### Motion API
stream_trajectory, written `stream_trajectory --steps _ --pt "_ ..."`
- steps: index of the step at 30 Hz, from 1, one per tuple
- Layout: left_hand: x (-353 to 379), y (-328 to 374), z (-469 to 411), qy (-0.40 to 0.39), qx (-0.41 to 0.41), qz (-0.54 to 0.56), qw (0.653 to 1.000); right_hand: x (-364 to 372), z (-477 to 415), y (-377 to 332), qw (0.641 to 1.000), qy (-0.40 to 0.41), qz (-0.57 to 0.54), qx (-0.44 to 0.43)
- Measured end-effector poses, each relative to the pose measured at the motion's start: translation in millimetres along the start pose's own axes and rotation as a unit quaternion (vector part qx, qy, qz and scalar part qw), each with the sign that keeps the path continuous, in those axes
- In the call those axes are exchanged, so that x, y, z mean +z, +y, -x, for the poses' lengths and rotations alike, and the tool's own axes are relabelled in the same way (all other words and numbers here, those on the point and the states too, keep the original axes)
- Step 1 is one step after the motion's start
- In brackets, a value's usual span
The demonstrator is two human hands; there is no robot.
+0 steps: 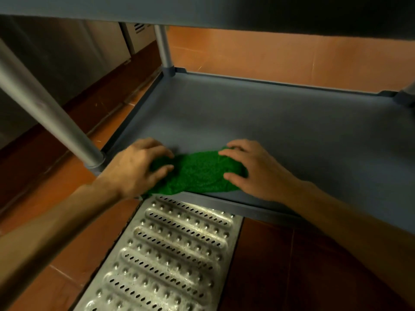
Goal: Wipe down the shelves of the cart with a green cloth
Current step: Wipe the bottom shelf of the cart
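Left hand (132, 168) at centre-left of frame: fingers curled, gripping left end of green cloth (197, 173). Cloth lies bunched on bottom shelf (280, 131) near its front edge, centre of frame. Right hand (249, 167): fingers spread flat, pressing cloth's right end. Step judged: wiping lower shelf of cart. Next move likely needs a push toward the far rim. Shelf holds nothing but the cloth.

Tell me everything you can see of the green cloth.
The green cloth is a nubbly, terry-looking rag, bunched into a long lump rather than spread flat. It lies on the grey bottom shelf at its near edge, one end spilling over the rim above the metal floor grate. The left hand and right hand press on its two ends.
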State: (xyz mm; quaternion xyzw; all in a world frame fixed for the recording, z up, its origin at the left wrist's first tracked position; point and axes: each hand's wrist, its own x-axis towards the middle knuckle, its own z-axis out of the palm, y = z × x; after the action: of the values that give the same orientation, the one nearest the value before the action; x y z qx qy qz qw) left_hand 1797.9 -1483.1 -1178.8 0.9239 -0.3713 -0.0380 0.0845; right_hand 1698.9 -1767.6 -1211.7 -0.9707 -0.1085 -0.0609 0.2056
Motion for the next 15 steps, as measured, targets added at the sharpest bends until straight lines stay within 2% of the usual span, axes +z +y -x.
stream_trajectory --steps 2,5,10,15 --pt "6 10 5 -0.051 0.006 -0.012 0.999 8 10 -3 0.997 -0.049 0.035 -0.039" --pt "12 15 1 -0.084 0.0 -0.033 0.996 17 12 1 0.995 -0.085 0.047 -0.039" --pt "16 16 -3 -0.109 0.002 -0.045 0.993 19 7 6 0.993 -0.082 0.062 -0.052" --pt "25 17 2 -0.102 0.011 -0.031 0.994 10 8 9 0.995 -0.075 0.043 -0.053"
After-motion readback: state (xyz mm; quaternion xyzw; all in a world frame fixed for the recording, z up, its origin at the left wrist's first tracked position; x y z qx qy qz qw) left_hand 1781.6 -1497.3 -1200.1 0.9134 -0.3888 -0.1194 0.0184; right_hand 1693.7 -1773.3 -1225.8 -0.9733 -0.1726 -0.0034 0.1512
